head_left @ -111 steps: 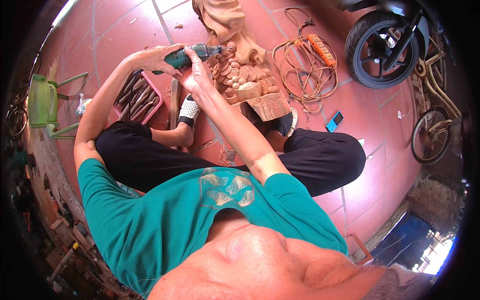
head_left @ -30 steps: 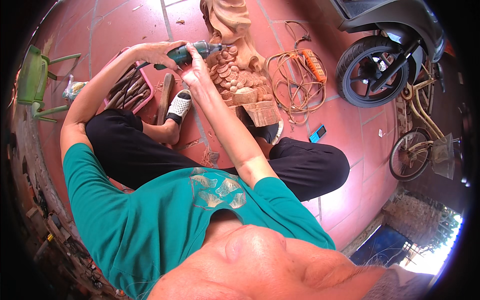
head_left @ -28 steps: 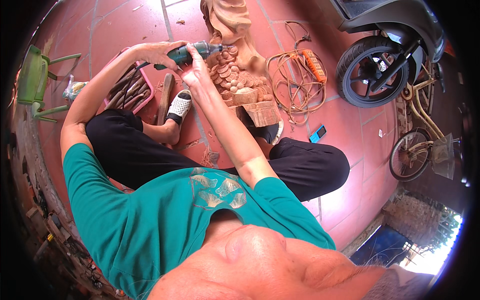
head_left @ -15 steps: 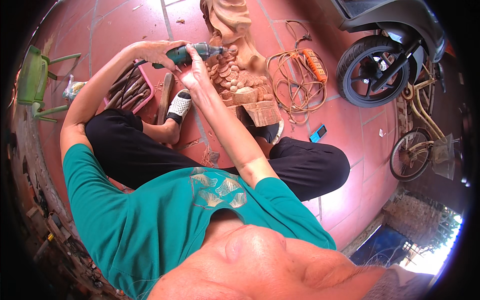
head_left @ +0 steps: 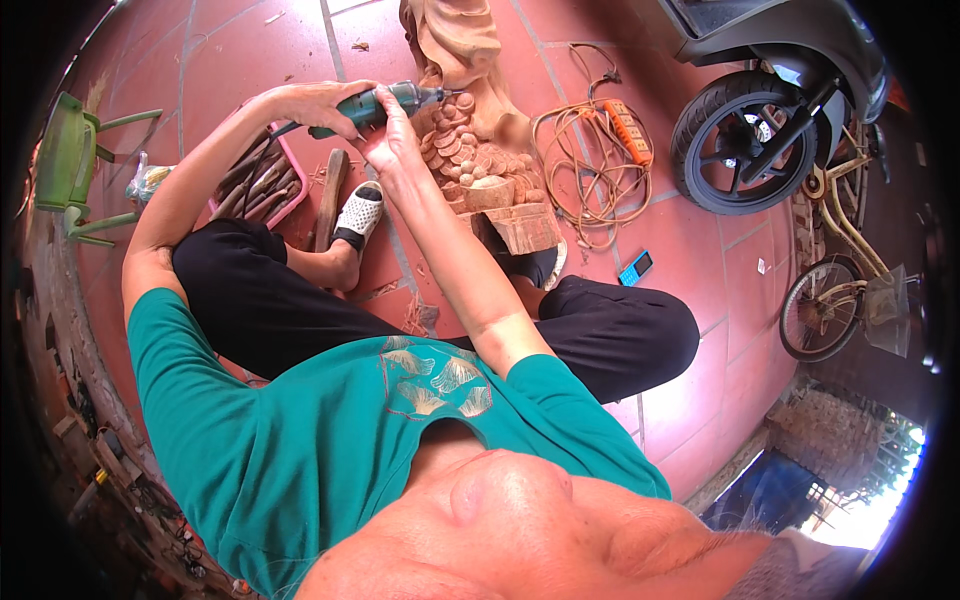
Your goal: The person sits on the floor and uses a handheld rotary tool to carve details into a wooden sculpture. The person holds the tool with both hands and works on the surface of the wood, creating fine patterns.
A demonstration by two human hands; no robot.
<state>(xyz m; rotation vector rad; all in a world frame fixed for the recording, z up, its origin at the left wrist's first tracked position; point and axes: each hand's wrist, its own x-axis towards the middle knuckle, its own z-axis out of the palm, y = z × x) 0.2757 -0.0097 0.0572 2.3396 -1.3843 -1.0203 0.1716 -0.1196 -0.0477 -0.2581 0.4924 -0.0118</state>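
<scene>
My left hand (head_left: 315, 103) is wrapped round the rear of a green die grinder (head_left: 357, 108), which lies roughly level. Closer to its nose, my right hand (head_left: 393, 137) closes on the same tool from the near side. The grinder's metal nose points right, at the upper part of a coin pile on a wooden carving (head_left: 484, 160). Whether the bit touches the wood cannot be made out. The carving has flowing folds at its far end and a block-like base close to my feet.
Left of my feet are a pink basket (head_left: 303, 183) of carving tools and a wooden mallet-like piece (head_left: 330, 200). An orange power strip (head_left: 628, 132) with coiled cord (head_left: 585, 190), a blue phone (head_left: 636, 267) and a motorbike wheel (head_left: 745, 140) are to the right. A green chair (head_left: 65, 150) stands far left.
The grinder's nose has tilted slightly away from me, up along the coin pile. Both hands keep their hold, with the right shifted a little.
</scene>
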